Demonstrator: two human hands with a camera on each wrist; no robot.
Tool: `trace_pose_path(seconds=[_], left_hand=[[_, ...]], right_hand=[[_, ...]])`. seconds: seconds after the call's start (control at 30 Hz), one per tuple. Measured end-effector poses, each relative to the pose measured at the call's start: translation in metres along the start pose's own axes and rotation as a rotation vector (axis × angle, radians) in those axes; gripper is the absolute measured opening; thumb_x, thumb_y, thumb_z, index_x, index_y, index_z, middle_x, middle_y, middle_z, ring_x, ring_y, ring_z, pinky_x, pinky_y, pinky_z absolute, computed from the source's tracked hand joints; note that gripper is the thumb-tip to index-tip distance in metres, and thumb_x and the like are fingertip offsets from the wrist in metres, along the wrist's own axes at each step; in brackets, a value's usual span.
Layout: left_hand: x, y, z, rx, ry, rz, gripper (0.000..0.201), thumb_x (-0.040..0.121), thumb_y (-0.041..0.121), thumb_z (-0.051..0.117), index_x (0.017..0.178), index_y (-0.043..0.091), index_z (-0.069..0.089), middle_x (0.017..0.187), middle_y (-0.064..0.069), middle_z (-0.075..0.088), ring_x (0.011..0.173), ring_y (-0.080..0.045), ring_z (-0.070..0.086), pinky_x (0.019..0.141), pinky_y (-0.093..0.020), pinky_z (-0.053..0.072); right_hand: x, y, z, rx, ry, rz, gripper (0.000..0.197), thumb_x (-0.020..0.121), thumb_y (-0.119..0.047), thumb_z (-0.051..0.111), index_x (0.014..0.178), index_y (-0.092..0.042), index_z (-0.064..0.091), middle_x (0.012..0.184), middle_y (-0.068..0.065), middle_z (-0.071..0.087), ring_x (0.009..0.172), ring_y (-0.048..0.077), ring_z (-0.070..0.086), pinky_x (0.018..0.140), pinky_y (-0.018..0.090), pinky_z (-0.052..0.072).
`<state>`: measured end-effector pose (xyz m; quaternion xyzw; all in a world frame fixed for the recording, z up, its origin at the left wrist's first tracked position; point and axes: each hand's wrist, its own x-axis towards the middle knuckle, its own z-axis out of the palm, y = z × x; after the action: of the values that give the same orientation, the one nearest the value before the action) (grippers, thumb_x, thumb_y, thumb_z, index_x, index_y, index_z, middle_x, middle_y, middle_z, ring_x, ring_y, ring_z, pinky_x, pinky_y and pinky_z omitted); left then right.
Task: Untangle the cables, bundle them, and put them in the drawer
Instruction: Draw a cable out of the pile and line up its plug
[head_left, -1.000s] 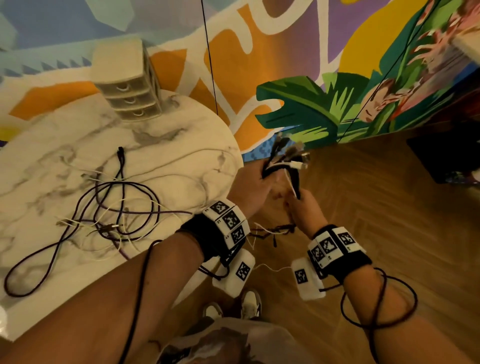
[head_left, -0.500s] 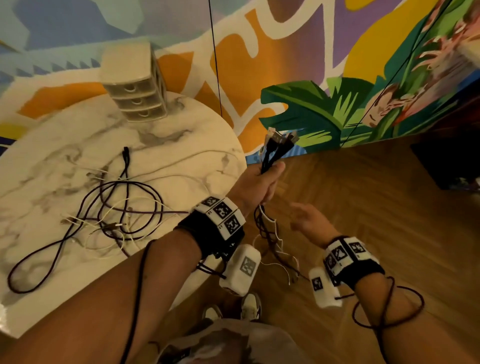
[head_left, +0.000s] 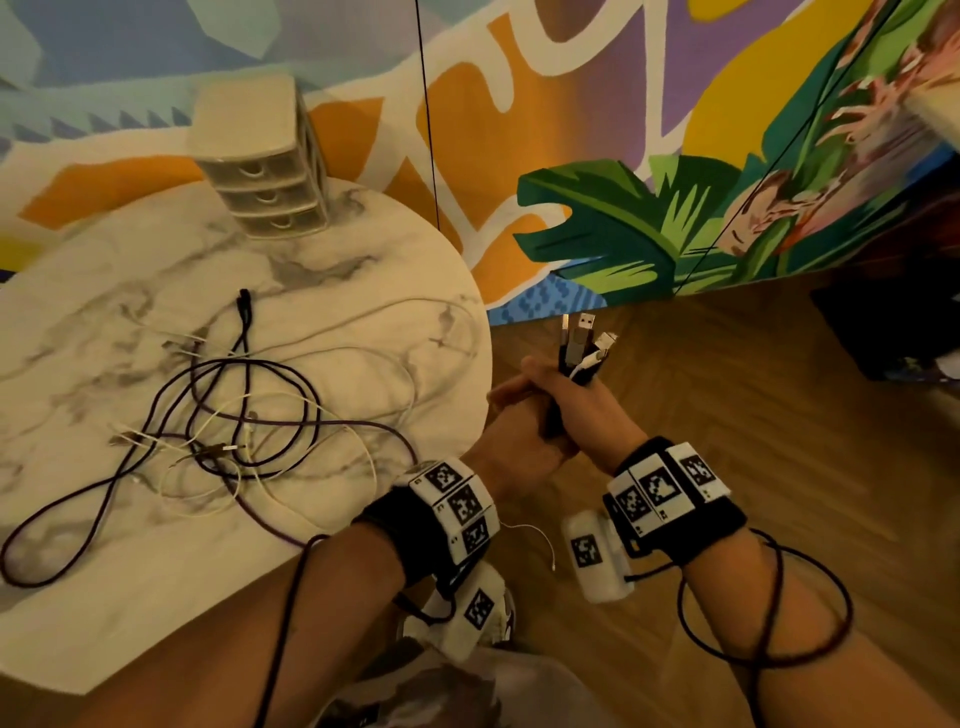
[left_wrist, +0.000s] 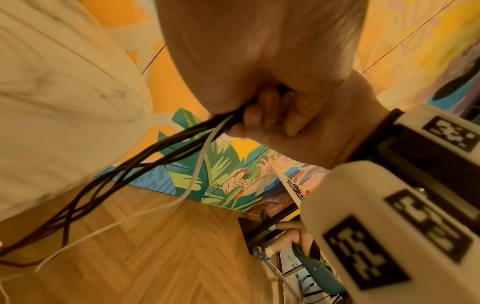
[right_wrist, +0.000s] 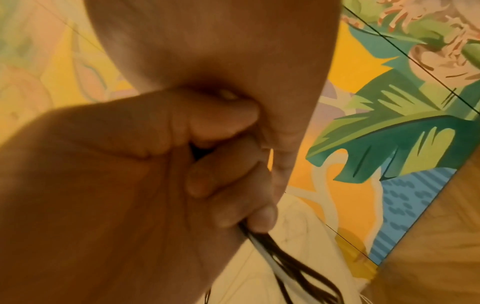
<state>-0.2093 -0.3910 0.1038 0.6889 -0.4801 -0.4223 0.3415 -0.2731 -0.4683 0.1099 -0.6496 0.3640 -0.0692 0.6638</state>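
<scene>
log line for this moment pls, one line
left hand: grips cable bundle | right hand: grips same bundle | plugs point up | more cables tangled on table | drawers closed

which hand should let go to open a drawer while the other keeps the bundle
Left, probably. The left hand sits on the table side, nearer the drawer unit; the right hand grips the cable bundle just below its plugs and could likely hold it alone.
</scene>
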Motion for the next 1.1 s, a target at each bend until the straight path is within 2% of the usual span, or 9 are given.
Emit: trace_pose_path(seconds=[0.13,0.3,0.4,0.5,0.73,0.83,0.93,1.03,1.1], left_hand=[[-0.007,-0.006,-0.016,0.175,-0.004,0.073,0.043,0.091,0.028,0.057,0.132,0.02,0.046,0.123,0.001,0.058,0.109,-0.012,0.057,0.084,-0.019,0.043],[-0.006,0.022,-0.048,0.472,0.52,0.364,0.037,0.086,0.049,0.054,0.107,0.018,0.056,0.103,0.003,0.056,0.093,-0.012,0.053,0.072,-0.021,0.041],[0.009,0.034,-0.044,0.628,0.348,0.36,0.059,0.085,0.062,0.047,0.121,0.015,0.052,0.119,-0.002,0.051,0.109,-0.016,0.046,0.086,-0.029,0.042],[0.017,0.029,-0.03,0.692,0.3,0.37,0.041,0.092,0.049,0.047,0.096,0.01,0.061,0.101,-0.004,0.057,0.097,-0.018,0.049,0.076,-0.028,0.04],[0.01,0.001,-0.007,0.621,0.523,0.553,0.024,0.086,0.026,0.054,0.072,0.009,0.062,0.075,-0.005,0.06,0.075,-0.019,0.055,0.063,-0.022,0.04],[0.009,-0.002,0.001,0.655,0.452,0.747,0.024,0.085,0.026,0.056,0.07,0.008,0.06,0.071,-0.006,0.06,0.07,-0.021,0.055,0.062,-0.025,0.044],[0.009,-0.006,0.005,0.678,0.358,0.878,0.023,0.084,0.021,0.065,0.069,0.005,0.058,0.07,-0.01,0.059,0.067,-0.024,0.055,0.059,-0.035,0.052],[0.002,-0.004,0.002,0.637,0.302,0.789,0.019,0.085,0.02,0.065,0.074,0.005,0.06,0.076,-0.01,0.061,0.072,-0.023,0.056,0.059,-0.034,0.053],[-0.005,-0.002,-0.008,0.544,0.334,0.66,0.015,0.088,0.019,0.053,0.088,0.006,0.061,0.091,-0.009,0.06,0.085,-0.021,0.055,0.069,-0.032,0.051]], right_hand=[[0.001,0.001,0.001,0.146,0.093,-0.011,0.045,0.101,-0.031,0.037,0.084,-0.011,0.073,0.088,0.002,0.075,0.084,0.02,0.068,0.086,0.033,0.05],[0.003,0.005,0.006,0.109,0.099,-0.199,0.034,0.099,-0.02,0.042,0.08,0.001,0.061,0.07,0.016,0.061,0.059,0.023,0.058,0.053,0.03,0.048],[0.009,0.017,0.028,-0.318,0.15,-0.128,0.023,0.083,-0.037,0.061,0.087,-0.015,0.061,0.082,0.003,0.064,0.069,0.002,0.057,0.063,0.016,0.049],[0.007,0.023,0.026,-0.422,0.114,-0.022,0.027,0.088,-0.002,0.058,0.1,-0.026,0.052,0.092,-0.011,0.054,0.072,-0.025,0.048,0.073,0.0,0.038],[-0.002,0.045,0.034,-0.298,0.046,-0.147,0.037,0.088,0.009,0.052,0.076,-0.025,0.047,0.077,-0.005,0.048,0.074,0.009,0.051,0.071,0.024,0.05],[-0.007,0.03,0.061,-0.922,0.467,0.243,0.029,0.082,-0.02,0.068,0.078,-0.015,0.04,0.074,0.0,0.041,0.075,0.012,0.046,0.096,0.044,0.043],[-0.014,-0.005,0.076,-0.865,0.508,0.391,0.043,0.071,-0.034,0.074,0.08,-0.013,0.038,0.072,0.003,0.047,0.071,0.019,0.049,0.094,0.043,0.046],[-0.013,0.013,0.058,-0.702,0.562,0.435,0.003,0.089,-0.011,0.051,0.089,-0.012,0.049,0.083,0.004,0.055,0.081,0.019,0.055,0.099,0.038,0.045],[-0.01,0.051,0.052,-0.648,0.393,0.154,0.019,0.097,-0.002,0.04,0.108,-0.01,0.053,0.096,-0.002,0.057,0.09,0.011,0.054,0.095,0.016,0.043]])
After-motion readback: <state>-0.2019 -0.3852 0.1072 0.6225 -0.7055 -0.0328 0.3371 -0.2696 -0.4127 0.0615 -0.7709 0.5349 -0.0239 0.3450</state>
